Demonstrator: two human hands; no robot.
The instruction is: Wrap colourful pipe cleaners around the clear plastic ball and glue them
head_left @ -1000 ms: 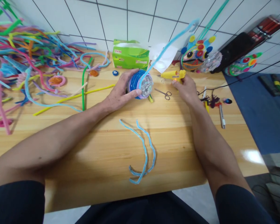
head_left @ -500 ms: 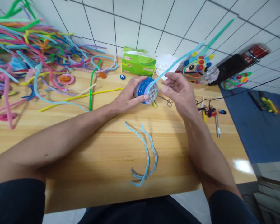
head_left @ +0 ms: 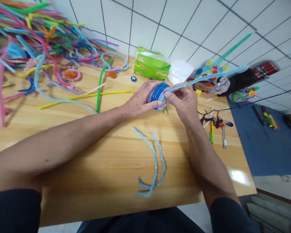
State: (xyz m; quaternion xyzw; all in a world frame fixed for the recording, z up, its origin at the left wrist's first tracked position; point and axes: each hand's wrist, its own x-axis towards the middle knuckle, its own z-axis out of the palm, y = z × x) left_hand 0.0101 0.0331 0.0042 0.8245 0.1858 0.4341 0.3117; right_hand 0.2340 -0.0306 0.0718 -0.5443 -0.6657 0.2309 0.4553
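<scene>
My left hand (head_left: 145,99) is wrapped round a clear plastic bottle (head_left: 159,92) wound with blue and lilac pipe cleaners, lying on its side with one end toward my right hand. My right hand (head_left: 183,101) is closed at that end, its thumb and fingers pinching a light blue pipe cleaner (head_left: 203,78). The long free part of this pipe cleaner sticks out to the right above the hand. Nearer to me, two bent light blue pipe cleaners (head_left: 156,161) lie crossed on the wooden table (head_left: 92,174).
Many coloured pipe cleaners (head_left: 46,35) are heaped at the back left. A green tissue pack (head_left: 151,64) and a white tissue (head_left: 180,72) stand by the tiled wall. Decorated bottles (head_left: 212,81), a dark flask (head_left: 254,76) and a utility knife (head_left: 224,137) are on the right.
My right hand has moved in to the bottle's end and closed on the light blue pipe cleaner. Its free end has swung down to the right. The view has shifted slightly.
</scene>
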